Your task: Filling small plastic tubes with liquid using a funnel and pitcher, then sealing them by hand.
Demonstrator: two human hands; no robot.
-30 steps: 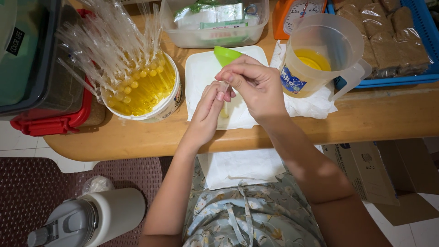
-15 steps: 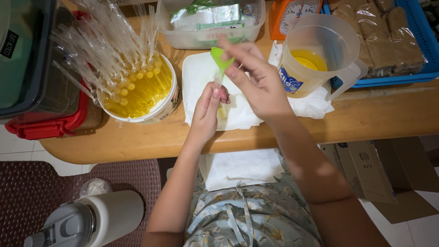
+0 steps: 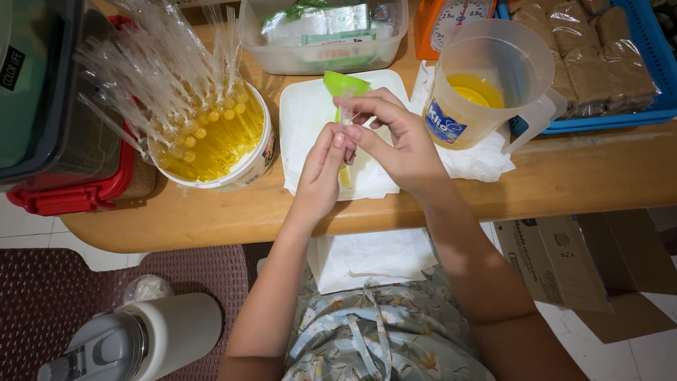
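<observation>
My left hand (image 3: 321, 166) and my right hand (image 3: 395, 137) meet over a white tray (image 3: 303, 120) lined with paper. Together they hold a thin clear plastic tube bag (image 3: 345, 173) with yellow liquid at its bottom. A green funnel (image 3: 343, 85) sits at the bag's top, by my right fingers. A white bucket (image 3: 226, 144) to the left holds several filled yellow tube bags standing upright. A clear pitcher (image 3: 486, 85) with yellow liquid stands to the right.
A clear lidded box (image 3: 324, 35) sits at the table's back. A blue crate (image 3: 606, 63) of wrapped brown blocks is at right, an orange scale (image 3: 451, 17) behind the pitcher. Dark and red containers (image 3: 63, 141) stand left. A white jug (image 3: 141, 339) and cardboard box (image 3: 564, 261) are on the floor.
The funnel and bag top rose a little, then settled back. My right hand moved from the funnel's rim down to the bag's neck; my left hand stays on the bag.
</observation>
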